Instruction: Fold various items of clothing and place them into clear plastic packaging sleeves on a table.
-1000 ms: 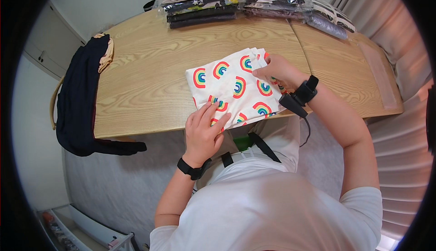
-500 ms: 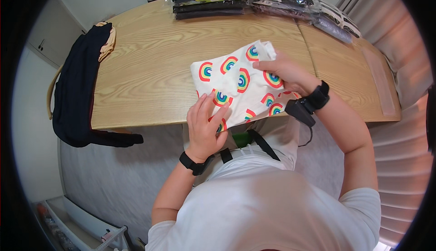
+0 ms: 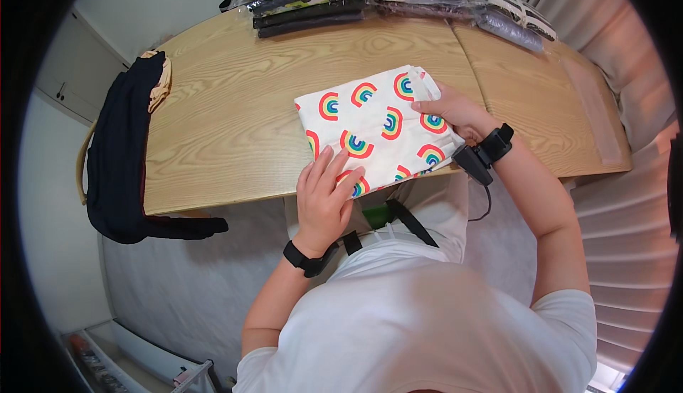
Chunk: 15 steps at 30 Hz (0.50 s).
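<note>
A folded white cloth (image 3: 373,126) printed with rainbows, perhaps a garment, lies on the wooden table at its front edge. On its near left corner my left hand (image 3: 324,197) rests with the fingers stretched out over the fabric. My right hand (image 3: 459,112) grips the right side, thumb on top and the other fingers hidden under the layers. Loose folds show at the far right corner of the cloth. Each wrist wears a black strap with a small device.
Stacks of clothes in clear bags (image 3: 313,2) stand along the table's (image 3: 220,123) far side. Dark clothing (image 3: 121,151) hangs over a chair at the left. A white bin (image 3: 135,354) is on the floor at lower left, and a curtain (image 3: 626,251) hangs at right.
The cloth's right side lies smoother, and my right hand has slid slightly down and right along it. My left hand stays at the near left corner. The whole view has tilted a little.
</note>
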Each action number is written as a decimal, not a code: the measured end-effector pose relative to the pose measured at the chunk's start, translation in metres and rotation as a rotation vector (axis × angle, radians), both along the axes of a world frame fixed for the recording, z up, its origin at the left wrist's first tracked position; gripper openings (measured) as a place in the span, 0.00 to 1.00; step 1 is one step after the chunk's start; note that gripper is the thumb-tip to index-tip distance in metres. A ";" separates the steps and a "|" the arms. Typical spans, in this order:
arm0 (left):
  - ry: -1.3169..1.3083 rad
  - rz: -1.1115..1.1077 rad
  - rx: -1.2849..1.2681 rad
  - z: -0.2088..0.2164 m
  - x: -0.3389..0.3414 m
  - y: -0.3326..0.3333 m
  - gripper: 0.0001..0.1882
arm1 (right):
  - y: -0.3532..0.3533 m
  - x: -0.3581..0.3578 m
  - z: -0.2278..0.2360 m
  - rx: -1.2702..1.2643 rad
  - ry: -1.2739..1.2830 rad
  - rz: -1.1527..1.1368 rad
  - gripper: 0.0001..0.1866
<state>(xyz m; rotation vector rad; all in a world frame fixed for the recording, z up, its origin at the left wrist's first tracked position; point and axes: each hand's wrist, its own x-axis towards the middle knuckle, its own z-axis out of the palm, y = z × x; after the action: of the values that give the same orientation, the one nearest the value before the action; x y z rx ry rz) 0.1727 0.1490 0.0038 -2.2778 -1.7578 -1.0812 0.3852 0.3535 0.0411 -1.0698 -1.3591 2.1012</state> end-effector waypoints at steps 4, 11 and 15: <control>0.052 -0.010 -0.029 0.002 0.001 0.000 0.26 | -0.004 0.002 0.014 -0.009 -0.005 -0.005 0.24; 0.104 0.007 -0.069 0.004 0.001 0.001 0.24 | -0.028 0.034 0.041 0.348 -0.566 0.038 0.47; 0.058 -0.004 -0.036 -0.001 -0.001 0.003 0.24 | -0.031 0.042 0.032 0.228 -0.162 -0.132 0.48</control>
<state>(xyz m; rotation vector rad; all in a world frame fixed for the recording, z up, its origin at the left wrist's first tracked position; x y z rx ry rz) 0.1719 0.1516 0.0029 -2.3092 -1.7659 -0.9819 0.4273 0.3230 0.0731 -1.2170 -1.5162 1.7496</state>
